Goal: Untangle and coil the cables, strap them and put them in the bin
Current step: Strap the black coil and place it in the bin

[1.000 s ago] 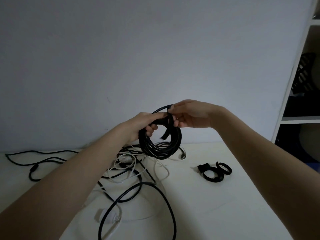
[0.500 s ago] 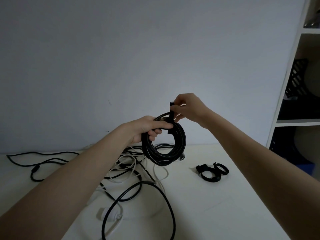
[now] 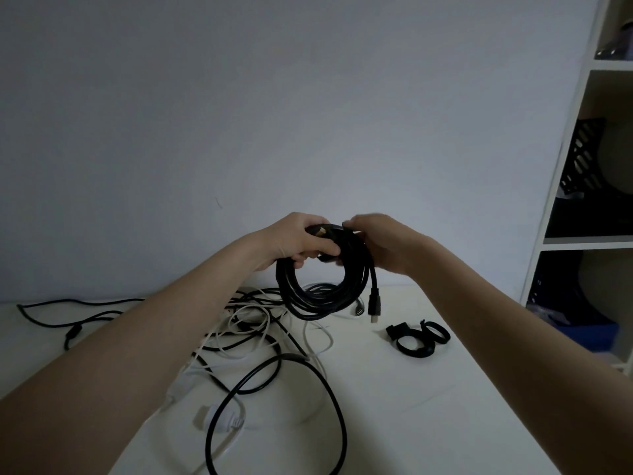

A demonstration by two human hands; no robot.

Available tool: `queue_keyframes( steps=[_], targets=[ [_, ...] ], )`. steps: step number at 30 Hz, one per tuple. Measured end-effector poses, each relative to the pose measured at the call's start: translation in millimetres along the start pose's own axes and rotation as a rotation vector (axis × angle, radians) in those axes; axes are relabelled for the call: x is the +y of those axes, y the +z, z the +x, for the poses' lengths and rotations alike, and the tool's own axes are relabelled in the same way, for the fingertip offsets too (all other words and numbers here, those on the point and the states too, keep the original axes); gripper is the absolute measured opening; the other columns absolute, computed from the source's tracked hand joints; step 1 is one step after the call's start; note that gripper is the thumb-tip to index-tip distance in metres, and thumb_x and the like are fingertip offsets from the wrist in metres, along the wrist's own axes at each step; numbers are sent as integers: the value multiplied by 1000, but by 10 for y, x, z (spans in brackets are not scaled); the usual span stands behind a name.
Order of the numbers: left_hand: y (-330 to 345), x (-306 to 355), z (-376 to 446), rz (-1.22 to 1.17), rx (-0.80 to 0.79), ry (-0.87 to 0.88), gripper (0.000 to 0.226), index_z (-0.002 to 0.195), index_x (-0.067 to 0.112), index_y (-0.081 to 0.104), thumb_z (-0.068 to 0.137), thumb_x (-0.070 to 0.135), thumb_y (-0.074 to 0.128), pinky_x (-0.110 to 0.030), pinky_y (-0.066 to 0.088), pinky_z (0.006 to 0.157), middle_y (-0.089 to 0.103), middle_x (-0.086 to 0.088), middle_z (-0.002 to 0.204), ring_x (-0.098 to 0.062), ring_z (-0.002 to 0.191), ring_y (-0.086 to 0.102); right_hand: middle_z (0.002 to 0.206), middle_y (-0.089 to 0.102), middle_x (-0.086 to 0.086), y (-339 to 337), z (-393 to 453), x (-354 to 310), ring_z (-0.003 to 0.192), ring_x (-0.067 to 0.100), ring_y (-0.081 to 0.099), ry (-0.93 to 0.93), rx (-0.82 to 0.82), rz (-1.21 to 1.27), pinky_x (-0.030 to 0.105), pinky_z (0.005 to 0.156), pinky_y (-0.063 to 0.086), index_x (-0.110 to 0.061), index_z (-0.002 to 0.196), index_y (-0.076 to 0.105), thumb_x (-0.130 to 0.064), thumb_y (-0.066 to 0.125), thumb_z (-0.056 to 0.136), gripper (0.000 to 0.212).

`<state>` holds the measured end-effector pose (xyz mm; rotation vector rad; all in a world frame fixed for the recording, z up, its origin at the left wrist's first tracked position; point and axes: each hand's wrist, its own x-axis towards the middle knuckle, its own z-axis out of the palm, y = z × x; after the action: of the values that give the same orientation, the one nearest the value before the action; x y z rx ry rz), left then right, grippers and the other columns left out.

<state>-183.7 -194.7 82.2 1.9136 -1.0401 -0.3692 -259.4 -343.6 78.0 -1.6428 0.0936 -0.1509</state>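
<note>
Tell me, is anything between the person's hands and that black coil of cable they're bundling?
No. Both hands already hold the black coil in the air above the table: the left hand grips its top and the right hand is on its upper right. The bin is not in view, so that path cannot be judged.

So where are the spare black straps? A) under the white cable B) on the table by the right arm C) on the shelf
B: the spare black straps lie on the white table, just left of the right forearm, apart from the tangled cables.
</note>
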Motion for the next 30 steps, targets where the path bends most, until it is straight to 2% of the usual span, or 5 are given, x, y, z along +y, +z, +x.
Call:
queue_keyframes(
  steps=[3, 9, 15, 24, 30],
  targets=[
    [30, -8, -17, 149, -24, 68, 12, 94, 3, 62, 83, 5, 67, -18, 40, 43, 58, 3, 57, -9, 43, 40, 78, 63, 20, -19, -15, 90, 62, 25, 64, 129, -76, 119, 35, 68, 55, 8, 106, 51, -11, 32, 99, 28],
    [47, 19, 25, 333, -58, 65, 18, 85, 15, 59, 78, 13, 75, -16, 46, 54, 61, 1, 71, -6, 50, 57, 65, 53, 12, 44, 12, 123, 51, 18, 50, 137, 50, -56, 28, 56, 43, 0, 88, 54, -8, 31, 97, 26],
    [87, -76, 27, 694, 157, 156, 15, 76, 22, 52, 77, 11, 63, -28, 49, 62, 64, 3, 64, -7, 54, 63, 67, 53, 14, 148, 45, 107, 51, 19, 50, 94, 122, -132, 29, 56, 41, 0, 79, 52, -3, 31, 96, 27],
    [42, -41, 46, 526, 21, 47, 19, 69, 16, 51, 79, 5, 64, -17, 42, 47, 54, -1, 57, -12, 45, 51, 71, 55, 11, 102, 86, 67, 53, 19, 56, 82, 94, -179, 28, 54, 47, -5, 81, 52, -10, 40, 99, 22],
    [-47, -209, 27, 128, 15, -141, 21, 68, 12, 53, 77, 1, 68, -22, 42, 50, 41, 4, 48, -9, 41, 38, 92, 61, 19, 28, 99, 38, 94, 39, 64, 84, 99, -251, 42, 84, 52, -5, 90, 53, -17, 39, 98, 20]
  ],
)
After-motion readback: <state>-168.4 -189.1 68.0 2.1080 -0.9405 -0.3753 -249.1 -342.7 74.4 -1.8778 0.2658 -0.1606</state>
